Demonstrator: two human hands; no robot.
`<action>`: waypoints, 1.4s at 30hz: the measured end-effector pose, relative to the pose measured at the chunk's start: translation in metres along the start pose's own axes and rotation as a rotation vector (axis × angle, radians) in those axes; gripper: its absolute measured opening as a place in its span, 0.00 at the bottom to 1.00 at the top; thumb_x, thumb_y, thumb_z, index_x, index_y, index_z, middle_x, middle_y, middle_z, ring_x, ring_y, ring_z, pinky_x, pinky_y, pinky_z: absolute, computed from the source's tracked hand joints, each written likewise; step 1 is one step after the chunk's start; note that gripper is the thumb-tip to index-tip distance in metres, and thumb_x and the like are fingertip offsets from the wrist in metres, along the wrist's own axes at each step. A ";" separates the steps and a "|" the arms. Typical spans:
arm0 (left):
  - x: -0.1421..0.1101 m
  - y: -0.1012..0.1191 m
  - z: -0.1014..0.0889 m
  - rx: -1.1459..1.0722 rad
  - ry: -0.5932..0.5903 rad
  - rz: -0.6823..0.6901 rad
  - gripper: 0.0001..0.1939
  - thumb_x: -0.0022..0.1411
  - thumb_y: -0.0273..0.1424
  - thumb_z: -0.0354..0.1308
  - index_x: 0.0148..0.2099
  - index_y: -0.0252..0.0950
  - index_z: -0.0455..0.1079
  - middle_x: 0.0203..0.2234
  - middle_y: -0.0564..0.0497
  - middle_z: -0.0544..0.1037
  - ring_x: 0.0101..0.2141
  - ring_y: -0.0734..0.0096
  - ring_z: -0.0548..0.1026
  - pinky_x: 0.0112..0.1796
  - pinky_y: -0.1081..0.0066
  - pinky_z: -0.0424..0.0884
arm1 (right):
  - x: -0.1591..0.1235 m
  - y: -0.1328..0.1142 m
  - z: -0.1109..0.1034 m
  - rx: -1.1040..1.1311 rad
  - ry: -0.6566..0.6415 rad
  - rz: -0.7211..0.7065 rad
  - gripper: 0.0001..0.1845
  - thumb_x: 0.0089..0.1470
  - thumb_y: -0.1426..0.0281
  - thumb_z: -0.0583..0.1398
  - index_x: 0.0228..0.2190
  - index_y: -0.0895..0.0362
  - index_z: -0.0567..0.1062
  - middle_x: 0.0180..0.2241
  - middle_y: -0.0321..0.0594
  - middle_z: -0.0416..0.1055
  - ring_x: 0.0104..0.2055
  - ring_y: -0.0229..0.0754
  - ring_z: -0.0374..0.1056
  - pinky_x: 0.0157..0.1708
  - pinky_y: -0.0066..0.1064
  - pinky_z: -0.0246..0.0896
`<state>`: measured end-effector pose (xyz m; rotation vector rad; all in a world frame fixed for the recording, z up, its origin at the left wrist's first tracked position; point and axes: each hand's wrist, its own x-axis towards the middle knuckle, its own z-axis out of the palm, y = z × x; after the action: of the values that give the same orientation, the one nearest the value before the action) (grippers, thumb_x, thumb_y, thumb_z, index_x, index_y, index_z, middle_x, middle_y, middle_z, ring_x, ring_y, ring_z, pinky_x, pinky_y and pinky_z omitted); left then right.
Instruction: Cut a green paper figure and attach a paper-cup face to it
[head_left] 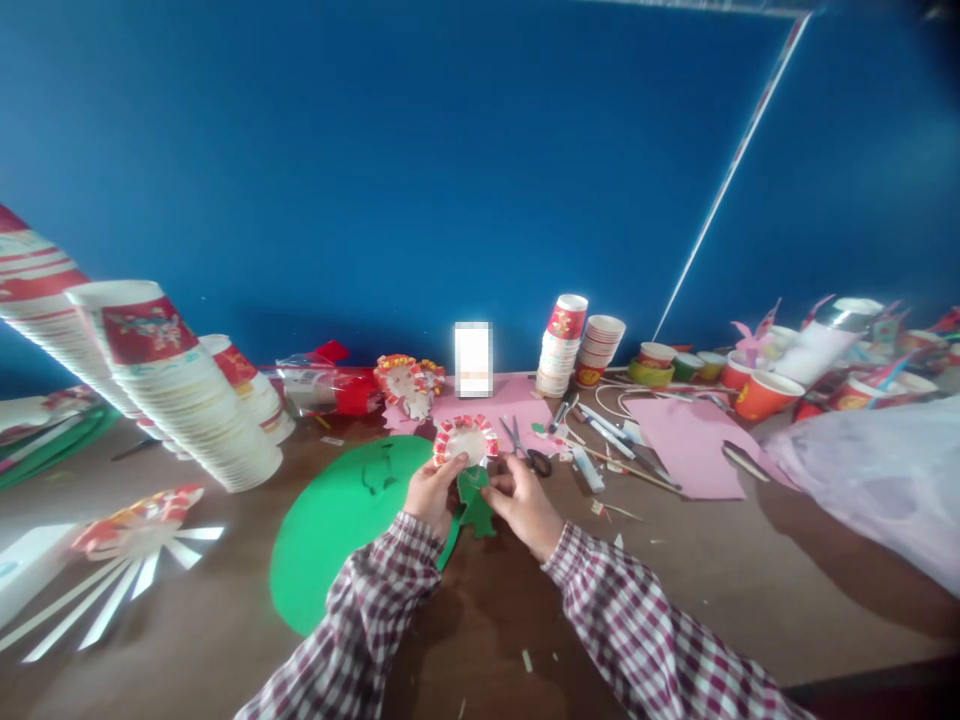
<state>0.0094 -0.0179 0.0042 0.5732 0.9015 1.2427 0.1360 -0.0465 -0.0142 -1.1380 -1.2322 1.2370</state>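
My left hand (435, 494) pinches the lower left of a paper-cup flower (466, 442), which has a white centre and a curled red-and-yellow rim. Just below the flower is a green paper cutout (475, 506) with a jagged outline. Its right edge lies between the closed fingers of my right hand (528, 502). The cutout's top meets the flower; whether the two are joined I cannot tell. Behind my right hand lie dark-handled scissors (537, 460). A big round green sheet (319, 545) with some dark pen marks rests on the table, left of my left hand.
Leaning stacks of paper cups (180, 385) rise at left, above a cut-open cup with splayed strips (135, 545). More cup stacks (562, 345) stand near the blue wall. Pink paper (686, 450), pens (606, 430) and a plastic bag (877, 480) lie to the right.
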 end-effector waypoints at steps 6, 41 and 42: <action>-0.005 -0.006 0.004 0.024 0.006 0.058 0.18 0.34 0.31 0.72 0.29 0.29 0.72 0.21 0.49 0.77 0.21 0.74 0.73 0.23 0.75 0.68 | 0.000 -0.008 0.003 0.051 0.066 -0.044 0.18 0.45 0.70 0.61 0.41 0.56 0.66 0.28 0.35 0.72 0.32 0.42 0.70 0.30 0.31 0.65; -0.009 -0.013 0.001 0.061 -0.061 0.113 0.21 0.36 0.30 0.72 0.36 0.30 0.73 0.29 0.47 0.79 0.29 0.68 0.77 0.35 0.70 0.71 | -0.003 -0.015 0.002 0.057 0.070 -0.155 0.18 0.48 0.69 0.60 0.42 0.58 0.67 0.38 0.43 0.73 0.39 0.45 0.71 0.43 0.37 0.66; -0.010 -0.013 0.001 0.065 -0.059 0.112 0.22 0.36 0.30 0.72 0.36 0.30 0.73 0.29 0.47 0.79 0.29 0.68 0.77 0.35 0.70 0.71 | -0.003 -0.016 0.002 0.066 0.057 -0.147 0.17 0.48 0.69 0.60 0.41 0.58 0.67 0.36 0.42 0.73 0.38 0.44 0.71 0.42 0.37 0.66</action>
<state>0.0168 -0.0301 -0.0025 0.7175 0.8724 1.2939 0.1352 -0.0501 0.0014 -1.0099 -1.2010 1.1195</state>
